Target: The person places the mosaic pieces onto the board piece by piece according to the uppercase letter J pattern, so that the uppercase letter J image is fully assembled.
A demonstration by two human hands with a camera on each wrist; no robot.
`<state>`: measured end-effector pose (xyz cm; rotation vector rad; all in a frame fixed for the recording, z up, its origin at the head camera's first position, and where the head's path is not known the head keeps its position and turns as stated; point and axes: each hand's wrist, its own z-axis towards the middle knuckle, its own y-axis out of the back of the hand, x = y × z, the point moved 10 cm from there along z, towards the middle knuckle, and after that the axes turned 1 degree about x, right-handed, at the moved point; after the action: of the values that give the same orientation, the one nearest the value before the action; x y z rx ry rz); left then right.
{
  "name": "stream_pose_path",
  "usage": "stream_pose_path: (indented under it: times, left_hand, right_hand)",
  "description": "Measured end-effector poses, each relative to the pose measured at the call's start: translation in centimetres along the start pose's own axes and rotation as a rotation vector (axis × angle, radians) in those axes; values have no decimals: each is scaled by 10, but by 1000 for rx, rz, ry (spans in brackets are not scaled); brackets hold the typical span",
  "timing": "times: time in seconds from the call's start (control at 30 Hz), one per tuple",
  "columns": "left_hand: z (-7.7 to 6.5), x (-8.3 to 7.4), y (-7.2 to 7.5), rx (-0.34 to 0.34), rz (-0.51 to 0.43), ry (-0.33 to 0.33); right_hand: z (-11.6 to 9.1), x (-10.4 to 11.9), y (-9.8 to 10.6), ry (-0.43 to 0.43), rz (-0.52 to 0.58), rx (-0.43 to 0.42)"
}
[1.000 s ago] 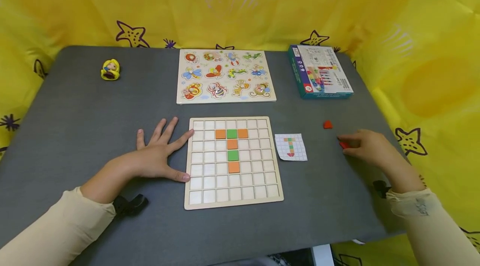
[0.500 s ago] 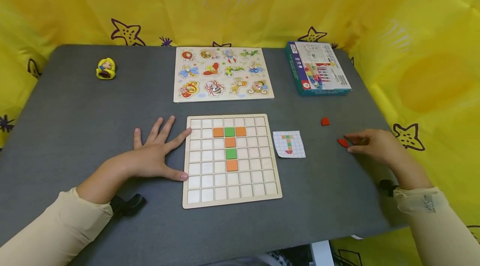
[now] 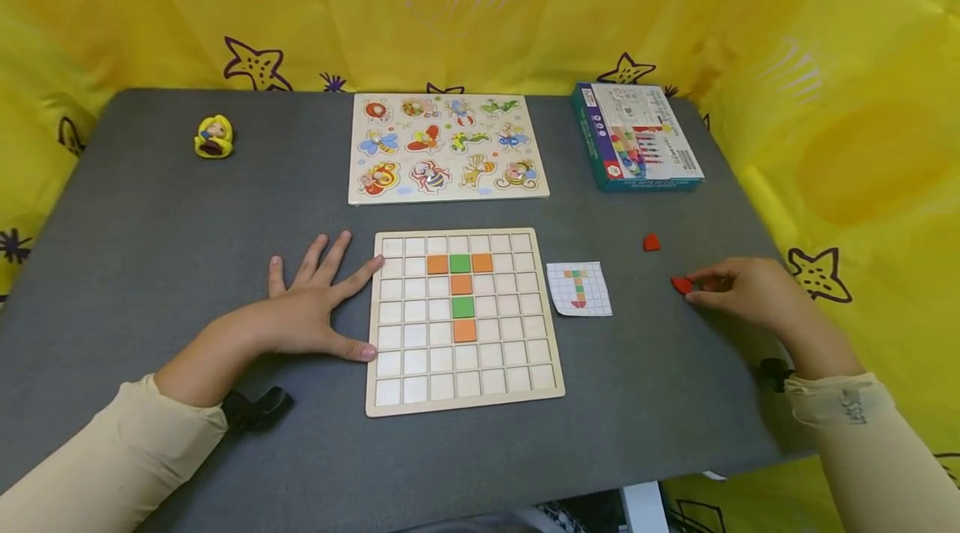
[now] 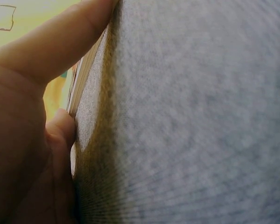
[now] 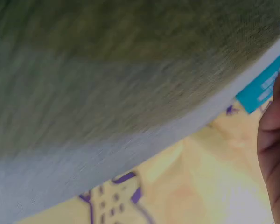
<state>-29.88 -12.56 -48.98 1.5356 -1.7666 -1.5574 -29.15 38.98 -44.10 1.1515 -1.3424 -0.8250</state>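
Observation:
My left hand (image 3: 307,312) lies with its fingers spread, thumb and index fingertips at the left edge of a wooden grid board (image 3: 510,404). Orange tiles and green tiles (image 3: 462,307) form a T shape in the board's cells. On the right, my right hand (image 3: 750,295) pinches a red tile (image 3: 682,285) with one curved side between thumb and fingertips, low over the table. Another red tile (image 3: 652,243) lies just beyond it. A paper card (image 3: 596,279) with a small coloured grid pattern lies right of the board. In the right wrist view only part of the hand shows.
Behind the board lies a wooden insect puzzle (image 3: 450,193). A teal and white box (image 3: 652,141) stands at the back right, and a small yellow figurine (image 3: 214,138) at the back left. Yellow cloth (image 3: 480,16) surrounds the grey table (image 3: 300,466).
My right fingertips came away from the curved red tile, and now they are back on it, the tile turned slightly. My left hand stays at the board. The head view has shifted slightly.

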Motion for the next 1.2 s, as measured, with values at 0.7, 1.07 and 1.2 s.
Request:
stream_pose_path:
  times: [0.7,1.07,1.2]
  left_hand:
    - [5,0,2,-7,16,15]
    - [3,1,1,17,17,32]
    - [1,3,-1,16,10,32]
  right_hand:
    - [-13,306,-72,784,-62,81]
    - [-13,327,-91,767,-83,82]
    - [-14,327,-93,768,-96,80]
